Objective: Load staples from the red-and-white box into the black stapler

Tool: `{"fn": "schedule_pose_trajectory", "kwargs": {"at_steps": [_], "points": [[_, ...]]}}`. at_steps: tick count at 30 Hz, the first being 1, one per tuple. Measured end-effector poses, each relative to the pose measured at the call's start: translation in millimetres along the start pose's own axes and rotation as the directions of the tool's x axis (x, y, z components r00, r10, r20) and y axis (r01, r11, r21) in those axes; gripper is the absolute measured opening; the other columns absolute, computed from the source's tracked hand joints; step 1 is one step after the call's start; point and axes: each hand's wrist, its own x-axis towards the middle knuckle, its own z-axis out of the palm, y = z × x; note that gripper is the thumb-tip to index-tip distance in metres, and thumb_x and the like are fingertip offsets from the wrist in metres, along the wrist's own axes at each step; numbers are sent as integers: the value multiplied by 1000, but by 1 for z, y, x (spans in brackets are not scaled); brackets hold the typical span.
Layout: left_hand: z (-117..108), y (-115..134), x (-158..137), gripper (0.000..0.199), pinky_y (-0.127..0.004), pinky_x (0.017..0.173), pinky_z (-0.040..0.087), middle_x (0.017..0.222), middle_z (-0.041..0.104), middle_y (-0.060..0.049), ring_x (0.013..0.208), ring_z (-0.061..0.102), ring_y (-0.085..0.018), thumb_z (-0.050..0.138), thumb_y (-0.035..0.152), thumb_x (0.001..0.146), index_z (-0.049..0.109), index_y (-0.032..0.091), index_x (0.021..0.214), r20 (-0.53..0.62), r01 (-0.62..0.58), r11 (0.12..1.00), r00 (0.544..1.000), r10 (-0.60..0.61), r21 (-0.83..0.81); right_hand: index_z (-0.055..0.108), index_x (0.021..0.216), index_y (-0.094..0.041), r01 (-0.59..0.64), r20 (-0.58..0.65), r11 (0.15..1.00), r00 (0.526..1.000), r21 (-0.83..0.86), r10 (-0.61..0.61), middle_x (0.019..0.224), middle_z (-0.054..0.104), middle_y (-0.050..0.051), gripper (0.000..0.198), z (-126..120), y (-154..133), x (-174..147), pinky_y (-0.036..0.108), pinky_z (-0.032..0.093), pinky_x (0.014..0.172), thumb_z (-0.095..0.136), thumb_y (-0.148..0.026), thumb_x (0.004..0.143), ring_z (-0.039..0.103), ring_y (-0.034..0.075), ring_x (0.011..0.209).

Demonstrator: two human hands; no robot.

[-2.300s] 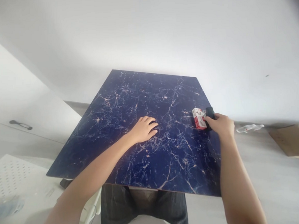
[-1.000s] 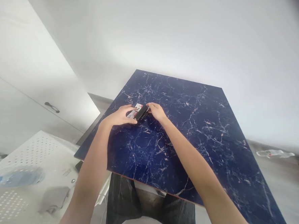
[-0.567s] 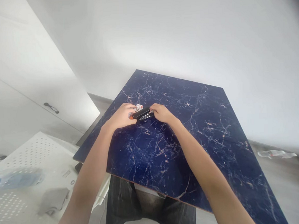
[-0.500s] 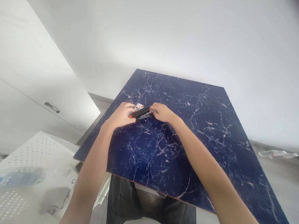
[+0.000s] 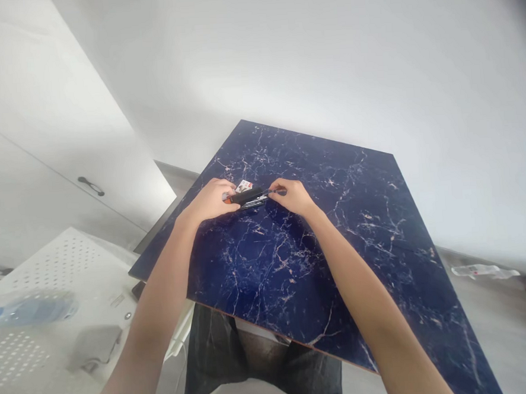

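A black stapler [image 5: 246, 196] with an orange part at its left end lies over the blue marbled table [image 5: 267, 262]. Its dark top and a shiny metal lower part show apart from each other. My left hand [image 5: 213, 200] is closed around the left end. At the other end, the thumb and forefinger of my right hand [image 5: 292, 195] are pinched together beside a thin metal bit; what they hold is too small to make out. Just behind the stapler sits a small white box [image 5: 244, 185] with red and dark print.
A white perforated surface [image 5: 66, 262] at the left bears a clear plastic bottle [image 5: 38, 309] and a grey object [image 5: 94, 348]. White cabinet doors with a dark handle [image 5: 90, 186] stand behind it. Another plastic bottle [image 5: 485, 271] lies on the floor at right.
My right hand has drawn slightly right, away from the stapler's front end, its fingers now in a pinch. My left hand keeps its hold, and the stapler has barely moved.
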Motion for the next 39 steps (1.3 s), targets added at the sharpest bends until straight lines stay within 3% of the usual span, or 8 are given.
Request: {"fn": "schedule_pose_trajectory", "kwargs": {"at_steps": [4,10,15,21,25,31,37,39], "points": [[1,3,1,26,-52,106,48,130,71,-7,128,56,-35,77,49,83,71,24,83,-18,17,1000,1000,-17,10,71,102,-23,-126,-205,992,971,-6,122,101,79,5,17,9,-14,-8,38,59,93,67,-36,92,75,22,92],[9,20,6,27,-44,82,51,89,67,-7,96,61,-31,78,38,77,56,23,72,-88,26,994,996,-16,104,70,90,-26,-221,-68,941,975,-255,211,88,78,4,9,35,-29,-23,44,58,88,74,-33,87,74,27,85],[14,24,9,34,-41,76,49,81,61,-5,90,58,-28,77,37,77,47,24,69,-104,-6,992,994,19,123,66,123,-24,-361,-166,928,925,-96,342,125,77,9,36,39,-21,-1,46,55,101,62,-21,88,75,26,99],[13,25,7,29,-44,84,51,85,63,-7,95,60,-30,77,38,79,53,23,70,-121,19,995,993,-7,101,54,142,-24,-207,57,977,977,40,205,125,78,4,65,48,-21,4,37,59,92,54,-8,79,75,17,79],[1,10,1,19,-49,102,49,118,68,-9,115,63,-31,62,42,93,70,24,94,-110,64,996,991,-71,-60,59,138,-23,-243,-99,970,966,-24,240,127,77,7,55,43,-17,-9,40,58,96,54,-13,84,74,19,82],[-7,-10,-5,32,-41,84,54,106,72,-7,95,69,-29,70,32,83,74,28,114,-14,158,987,987,-158,32,63,135,-26,-236,37,971,971,-46,238,125,77,5,50,34,-8,-26,41,58,97,61,-18,86,74,18,84],[-4,33,-1,34,-41,90,52,116,73,-10,103,67,-28,62,40,97,67,23,126,-354,148,988,922,-155,-47,70,120,-22,-254,-94,964,961,84,261,113,80,5,38,39,-2,-34,38,58,98,56,-15,86,76,19,93],[7,56,1,32,-45,94,49,110,73,-9,103,65,-30,62,41,98,67,23,124,-312,63,998,949,-51,27,69,119,-21,-258,-105,955,956,147,275,112,80,5,37,38,3,-34,38,56,102,54,-15,86,76,19,102]]}}
